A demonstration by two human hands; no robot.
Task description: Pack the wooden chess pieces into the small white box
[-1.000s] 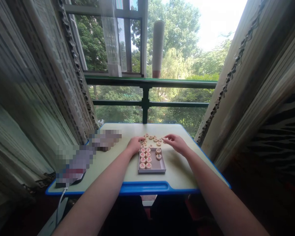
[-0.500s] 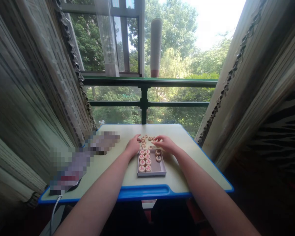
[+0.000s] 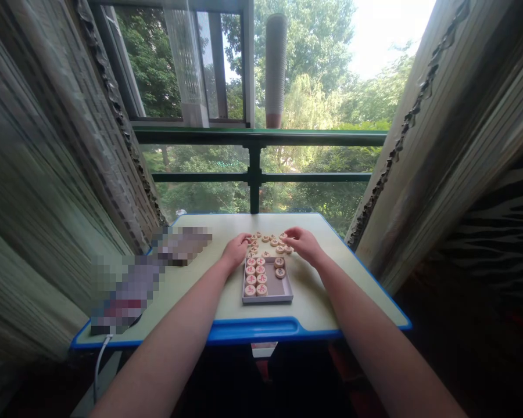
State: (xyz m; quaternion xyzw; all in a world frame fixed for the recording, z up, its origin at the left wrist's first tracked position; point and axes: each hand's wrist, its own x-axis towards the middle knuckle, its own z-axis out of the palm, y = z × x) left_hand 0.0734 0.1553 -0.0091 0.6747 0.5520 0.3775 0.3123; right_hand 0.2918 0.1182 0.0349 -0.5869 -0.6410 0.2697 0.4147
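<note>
Round wooden xiangqi pieces (image 3: 274,242) lie loosely on the table beyond a shallow white box (image 3: 268,300). Inside the box, red-marked pieces (image 3: 251,280) fill two columns on the left, and two dark-marked pieces (image 3: 279,273) sit at the upper right. My right hand (image 3: 304,244) has its thumb and forefinger closed at a piece (image 3: 283,236) at the right of the loose group. On the left side, my left hand (image 3: 236,252) rests beside the loose pieces, its fingers bent but apart. Its fingertips are close to the nearest pieces, and I see nothing held in them.
The pale table (image 3: 192,290) has a blue edge and a blue front groove (image 3: 255,329). Pixelated items (image 3: 126,290) with a white cable (image 3: 97,368) lie on its left. Curtains (image 3: 113,139) flank a green railing (image 3: 200,137) and window behind the table.
My right hand has moved right and slightly away from me, uncovering loose pieces behind the box. My left hand stays at the left of the group. The view has tilted slightly.
</note>
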